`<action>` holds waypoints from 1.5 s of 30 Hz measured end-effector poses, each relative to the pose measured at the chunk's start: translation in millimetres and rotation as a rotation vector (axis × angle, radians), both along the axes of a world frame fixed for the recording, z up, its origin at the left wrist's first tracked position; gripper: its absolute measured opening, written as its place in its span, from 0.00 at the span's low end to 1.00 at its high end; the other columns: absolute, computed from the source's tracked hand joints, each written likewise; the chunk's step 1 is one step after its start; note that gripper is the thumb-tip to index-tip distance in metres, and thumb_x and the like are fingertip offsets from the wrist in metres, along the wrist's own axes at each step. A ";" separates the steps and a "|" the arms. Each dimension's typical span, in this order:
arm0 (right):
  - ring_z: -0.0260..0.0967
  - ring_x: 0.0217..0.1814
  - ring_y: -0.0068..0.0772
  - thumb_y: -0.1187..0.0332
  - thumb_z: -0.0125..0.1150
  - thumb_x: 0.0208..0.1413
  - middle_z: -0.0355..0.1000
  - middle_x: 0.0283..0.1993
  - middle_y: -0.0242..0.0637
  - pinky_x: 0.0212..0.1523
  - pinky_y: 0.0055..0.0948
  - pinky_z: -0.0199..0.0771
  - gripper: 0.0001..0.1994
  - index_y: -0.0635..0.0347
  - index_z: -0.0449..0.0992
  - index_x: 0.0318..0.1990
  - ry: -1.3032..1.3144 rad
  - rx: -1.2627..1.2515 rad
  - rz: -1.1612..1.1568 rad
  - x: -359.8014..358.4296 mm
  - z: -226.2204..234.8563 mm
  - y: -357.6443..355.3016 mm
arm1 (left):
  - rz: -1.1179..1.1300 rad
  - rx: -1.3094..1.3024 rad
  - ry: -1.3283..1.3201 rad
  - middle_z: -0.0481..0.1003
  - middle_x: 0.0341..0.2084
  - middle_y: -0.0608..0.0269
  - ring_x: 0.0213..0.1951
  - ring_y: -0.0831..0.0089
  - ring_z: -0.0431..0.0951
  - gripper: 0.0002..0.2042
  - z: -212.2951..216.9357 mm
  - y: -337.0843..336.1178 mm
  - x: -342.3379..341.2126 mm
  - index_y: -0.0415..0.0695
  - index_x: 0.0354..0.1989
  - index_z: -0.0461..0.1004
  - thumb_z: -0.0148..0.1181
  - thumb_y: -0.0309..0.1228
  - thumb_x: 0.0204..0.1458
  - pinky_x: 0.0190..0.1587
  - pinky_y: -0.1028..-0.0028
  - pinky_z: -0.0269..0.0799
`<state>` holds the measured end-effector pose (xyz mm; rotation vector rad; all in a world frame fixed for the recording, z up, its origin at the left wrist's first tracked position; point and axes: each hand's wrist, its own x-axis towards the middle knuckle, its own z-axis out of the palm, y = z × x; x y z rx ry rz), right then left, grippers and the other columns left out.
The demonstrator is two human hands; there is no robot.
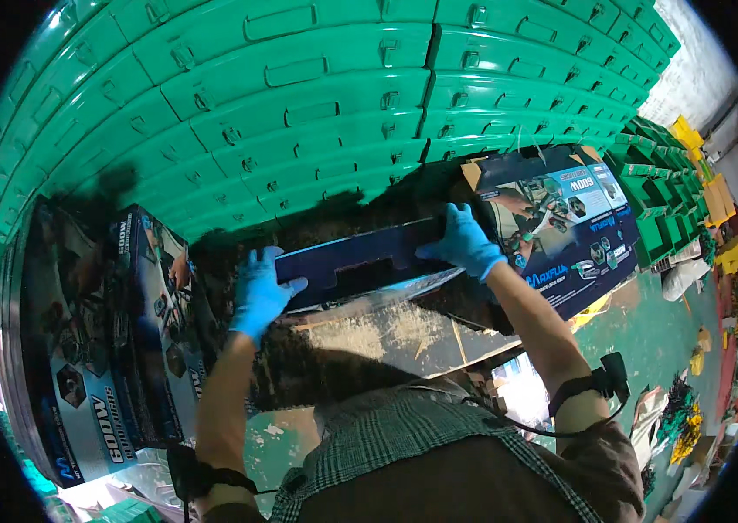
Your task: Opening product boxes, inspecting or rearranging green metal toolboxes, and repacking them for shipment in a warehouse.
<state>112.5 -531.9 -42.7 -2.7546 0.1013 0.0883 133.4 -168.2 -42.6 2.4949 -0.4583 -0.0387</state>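
Left hand [262,294] clamped on left end of dark box [356,244], right hand [468,246] on right end; arms [539,327] extended forward, well apart. Box over table [358,343], printed carton [600,235] at table's right.

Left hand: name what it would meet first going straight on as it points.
Gripping the dark blue box, the left hand would probably meet the stacked green cases first, though depth is unclear.

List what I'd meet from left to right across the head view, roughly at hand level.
Outer printed carton stack, inner printed carton stack, gloved left hand, dark box, gloved right hand, printed carton, green bins.
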 end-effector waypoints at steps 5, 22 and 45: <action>0.63 0.52 0.66 0.44 0.71 0.35 0.59 0.54 0.69 0.50 0.45 0.69 0.45 0.70 0.62 0.55 -0.244 -0.078 -0.103 0.4 -9.1 -2.7 | -0.011 0.257 -0.073 0.62 0.52 0.41 0.55 0.44 0.61 0.46 -3.7 11.5 10.3 0.46 0.61 0.55 0.70 0.52 0.33 0.57 0.51 0.56; 0.70 0.49 0.49 0.56 0.56 0.55 0.71 0.48 0.53 0.51 0.39 0.70 0.24 0.65 0.69 0.53 -0.973 0.109 0.523 90.7 383.5 118.5 | -0.064 -0.525 0.293 0.62 0.55 0.50 0.57 0.51 0.63 0.35 -138.4 26.5 -78.7 0.55 0.61 0.58 0.59 0.54 0.46 0.53 0.49 0.61; 0.72 0.32 0.43 0.72 0.57 0.50 0.71 0.34 0.39 0.31 0.35 0.72 0.03 0.57 0.73 0.32 -1.443 -0.318 0.554 49.5 389.7 141.6 | -0.205 0.208 -0.372 0.72 0.23 0.54 0.26 0.58 0.74 0.28 -70.6 -26.0 -10.1 0.49 0.63 0.59 0.54 0.30 0.49 0.29 0.60 0.70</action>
